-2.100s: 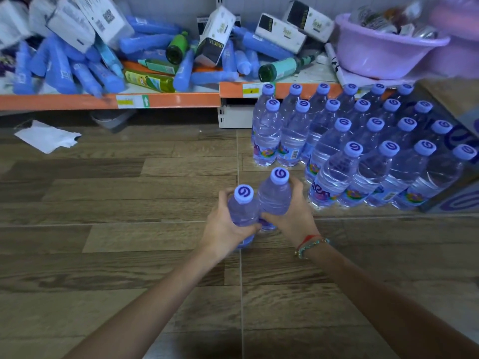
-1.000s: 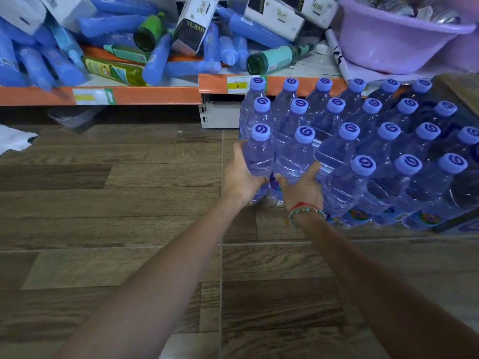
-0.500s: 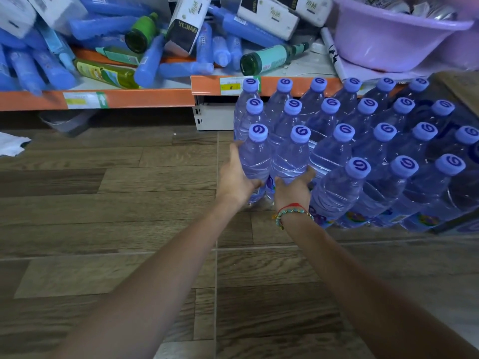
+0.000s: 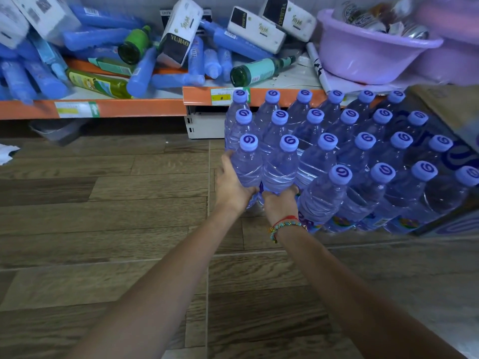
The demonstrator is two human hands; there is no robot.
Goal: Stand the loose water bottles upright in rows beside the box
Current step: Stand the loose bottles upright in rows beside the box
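Left hand (image 4: 230, 185), right hand (image 4: 281, 203) grip edge bottles (image 4: 248, 167).

"YUJIAO" reads in pale letters on the dark end of a white carton (image 4: 178, 35) leaning on the shelf (image 4: 116, 107). The same word stands upside down on the dark end of another carton (image 4: 287, 18) further right. Each water bottle cap (image 4: 248, 142) carries a dark swirl mark. The shelf-edge price tags (image 4: 77, 109) are too blurred to read.

Rows of upright water bottles (image 4: 360, 156) stand on the wood-plank floor (image 4: 103, 216) beside a box (image 4: 456, 221).
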